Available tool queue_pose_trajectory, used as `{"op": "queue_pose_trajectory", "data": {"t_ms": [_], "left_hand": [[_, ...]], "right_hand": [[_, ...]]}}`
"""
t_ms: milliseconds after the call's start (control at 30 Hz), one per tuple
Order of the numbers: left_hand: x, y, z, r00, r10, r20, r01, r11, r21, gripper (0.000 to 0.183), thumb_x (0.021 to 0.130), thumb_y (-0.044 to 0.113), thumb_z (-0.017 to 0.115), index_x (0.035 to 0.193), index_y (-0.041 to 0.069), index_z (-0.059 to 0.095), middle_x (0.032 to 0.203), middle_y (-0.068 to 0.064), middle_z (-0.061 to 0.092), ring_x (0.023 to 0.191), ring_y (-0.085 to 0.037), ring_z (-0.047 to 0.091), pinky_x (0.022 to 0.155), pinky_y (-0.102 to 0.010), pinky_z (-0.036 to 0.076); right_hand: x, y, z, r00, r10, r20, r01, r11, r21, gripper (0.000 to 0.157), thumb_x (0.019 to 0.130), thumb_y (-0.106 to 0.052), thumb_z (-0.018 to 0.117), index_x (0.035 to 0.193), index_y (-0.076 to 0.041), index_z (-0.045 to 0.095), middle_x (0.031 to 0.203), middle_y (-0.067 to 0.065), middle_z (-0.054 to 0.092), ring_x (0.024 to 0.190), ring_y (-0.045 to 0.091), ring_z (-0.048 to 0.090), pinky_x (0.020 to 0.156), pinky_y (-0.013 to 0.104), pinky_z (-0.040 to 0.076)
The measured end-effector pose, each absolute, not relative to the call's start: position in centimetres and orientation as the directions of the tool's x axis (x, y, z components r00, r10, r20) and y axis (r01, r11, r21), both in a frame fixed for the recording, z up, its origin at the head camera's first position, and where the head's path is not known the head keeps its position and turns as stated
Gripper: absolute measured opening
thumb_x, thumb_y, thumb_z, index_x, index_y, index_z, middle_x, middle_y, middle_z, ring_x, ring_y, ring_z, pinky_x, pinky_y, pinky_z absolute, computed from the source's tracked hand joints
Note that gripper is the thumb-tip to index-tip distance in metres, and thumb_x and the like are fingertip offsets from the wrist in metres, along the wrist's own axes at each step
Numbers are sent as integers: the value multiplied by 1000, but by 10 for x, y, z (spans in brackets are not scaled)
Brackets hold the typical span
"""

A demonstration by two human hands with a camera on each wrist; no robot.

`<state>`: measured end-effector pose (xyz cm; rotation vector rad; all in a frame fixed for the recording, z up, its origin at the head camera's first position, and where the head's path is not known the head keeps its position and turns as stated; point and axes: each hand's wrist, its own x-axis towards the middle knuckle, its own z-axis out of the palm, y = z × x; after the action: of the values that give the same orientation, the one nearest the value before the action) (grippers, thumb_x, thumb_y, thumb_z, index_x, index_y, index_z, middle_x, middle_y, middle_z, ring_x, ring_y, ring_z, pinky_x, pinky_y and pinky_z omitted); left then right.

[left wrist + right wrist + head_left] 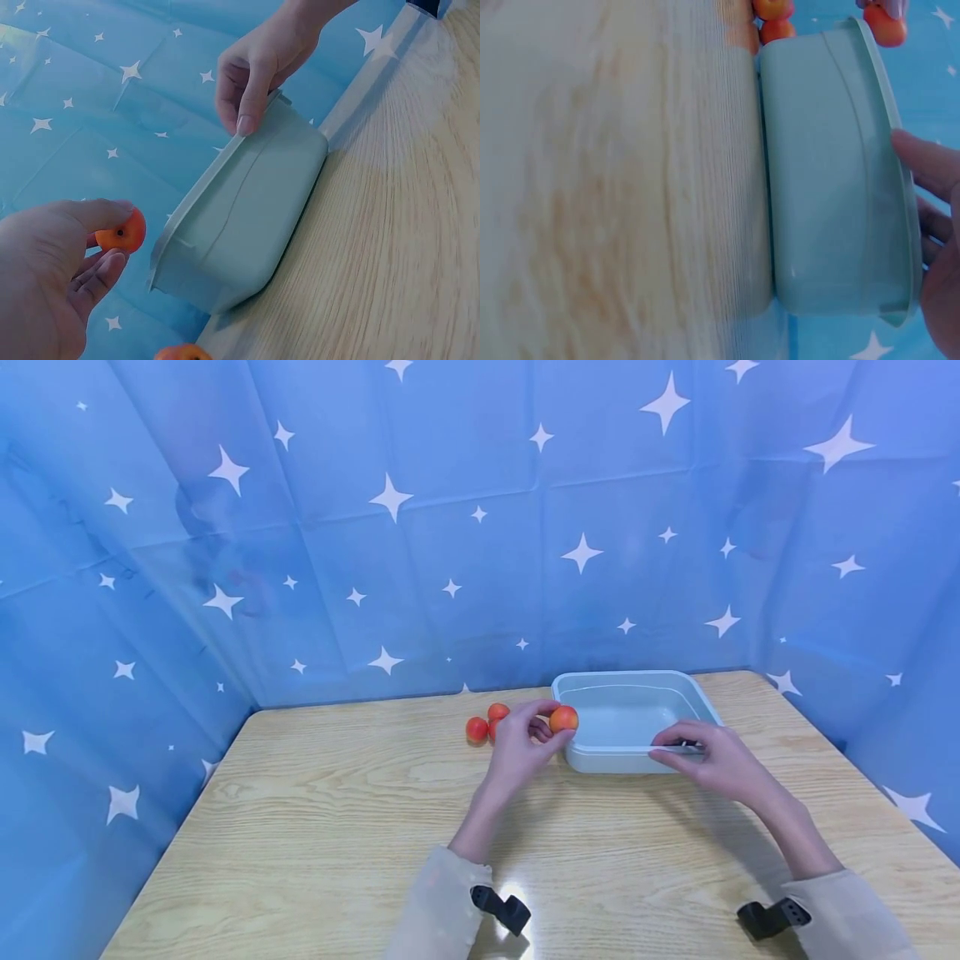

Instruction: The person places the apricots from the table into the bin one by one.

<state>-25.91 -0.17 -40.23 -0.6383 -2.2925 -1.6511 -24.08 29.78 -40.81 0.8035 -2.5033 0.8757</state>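
Observation:
Between thumb and fingertips, my left hand [522, 739] pinches a small round orange-red fruit [564, 719], held up beside the left end of a pale blue-green plastic bin [611, 762]. A dark spot shows on the fruit [120, 233] in the left wrist view. My right hand [712, 760] grips the bin's near rim toward its right side, thumb outside and fingers over the inner side. The bin stands upright on the table, and the part of its inside visible from above holds nothing. Left of it lie several more red fruits [477, 730], partly hidden behind my left hand.
The light wood-grain table [322, 827] carries the bin near its back edge. Behind and along both sides hangs a blue curtain [465, 552] with white stars. A dark strap device [501, 908] sits on each sleeve.

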Motion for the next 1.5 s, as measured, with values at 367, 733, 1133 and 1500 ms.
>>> {"op": "queue_pose_trajectory", "data": {"t_ms": [367,733,1133,1500], "left_hand": [[-260,15,-408,-890,236,390,444,257,858,39,87,8,80,124,2,70,105,-6,67,74,-5,60,69,-18,55],[-258,20,-411,-872,254,418,478,263,838,50,86,6,80,133,2,64,114,-16,67,75,-5,62,71,-17,55],[-255,16,-409,-842,250,479,534,254,806,46,87,7,79,131,5,64,113,-17,66,77,-12,61,75,-25,58],[-254,6,-409,-859,247,449,508,291,811,46,89,9,77,132,4,63,119,-15,64,94,-25,62,82,-36,57]], "right_hand": [[-242,300,-410,-768,-393,505,-624,637,-453,17,85,-7,80,97,-18,76,88,-15,68,81,1,61,75,13,46],[-242,300,-410,-760,-399,513,-632,635,-443,16,84,-6,81,97,-15,76,88,-15,69,82,1,61,75,13,45],[-241,298,-409,-763,-400,508,-633,624,-459,15,85,-6,80,97,-14,76,89,-14,69,81,1,61,74,13,46],[-240,299,-408,-777,-390,494,-611,658,-441,13,86,-11,80,98,-16,77,90,-15,69,84,0,62,76,13,46]]}}
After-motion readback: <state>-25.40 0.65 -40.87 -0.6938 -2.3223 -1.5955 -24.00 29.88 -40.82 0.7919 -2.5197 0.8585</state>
